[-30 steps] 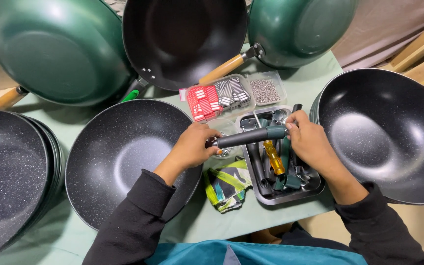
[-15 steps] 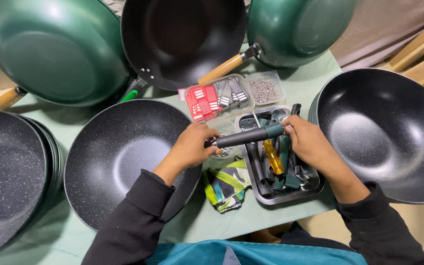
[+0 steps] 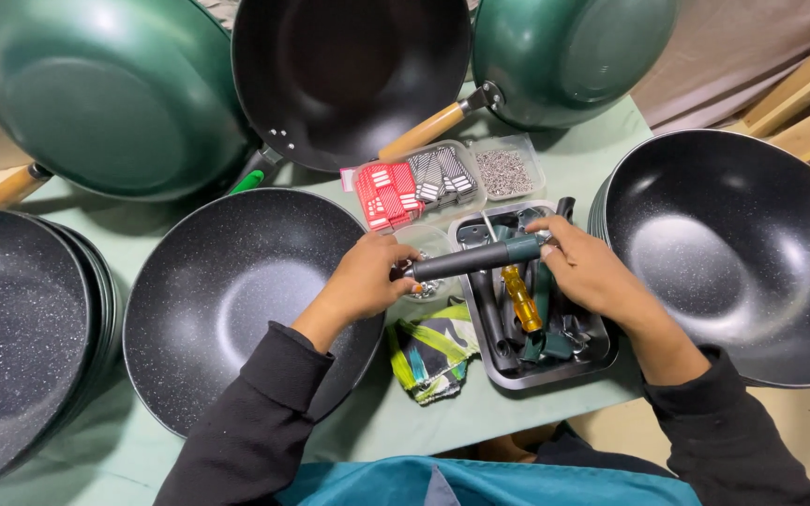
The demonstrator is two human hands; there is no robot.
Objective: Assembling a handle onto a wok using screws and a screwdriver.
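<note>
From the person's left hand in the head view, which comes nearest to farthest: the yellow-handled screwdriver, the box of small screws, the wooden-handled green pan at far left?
1. Yellow-handled screwdriver, in the tray just right of the left hand.
2. Box of small screws, up and right.
3. Wooden-handled green pan, far upper left.

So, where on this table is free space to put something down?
Little. A bare strip of green table lies along the near edge below the metal tray and striped cloth. Another patch sits behind the clear box. Elsewhere the pans crowd everything.

pan: speckled matt coating | tray: shiny metal | handle: matt plastic
</note>
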